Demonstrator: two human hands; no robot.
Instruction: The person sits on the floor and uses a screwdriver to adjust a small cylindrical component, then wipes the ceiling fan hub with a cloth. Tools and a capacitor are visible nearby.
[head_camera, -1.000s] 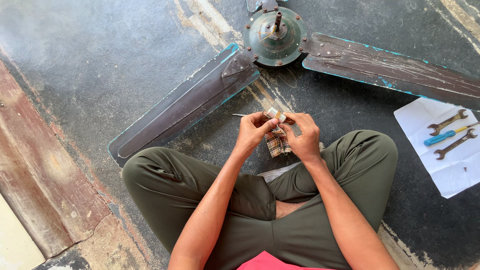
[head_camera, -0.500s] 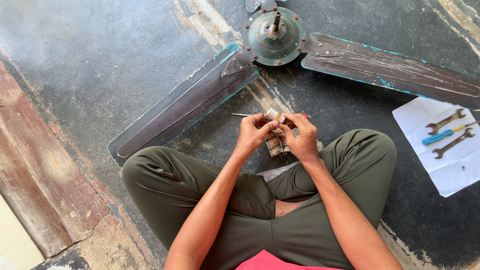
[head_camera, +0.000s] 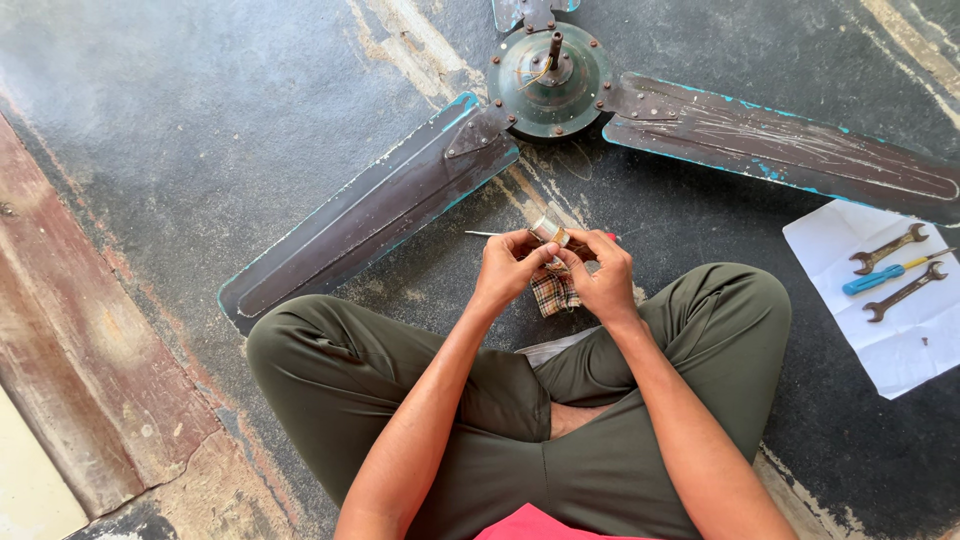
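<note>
Seated cross-legged, both hands close on a small metal part: left hand (head_camera: 510, 268), right hand (head_camera: 603, 275), checked cloth (head_camera: 553, 292) beneath the grip. Steady, even rubbing seems wise. Ceiling fan (head_camera: 552, 72) lies beyond.

Floor (head_camera: 200, 120): dark, worn concrete with pale scuffed patches
Left edge: reddish-brown raised strip (head_camera: 70, 340), cracked and weathered
Light: soft, even daylight

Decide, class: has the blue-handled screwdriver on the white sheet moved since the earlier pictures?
No. The blue-handled screwdriver lies between the same two spanners on the white sheet.
</note>
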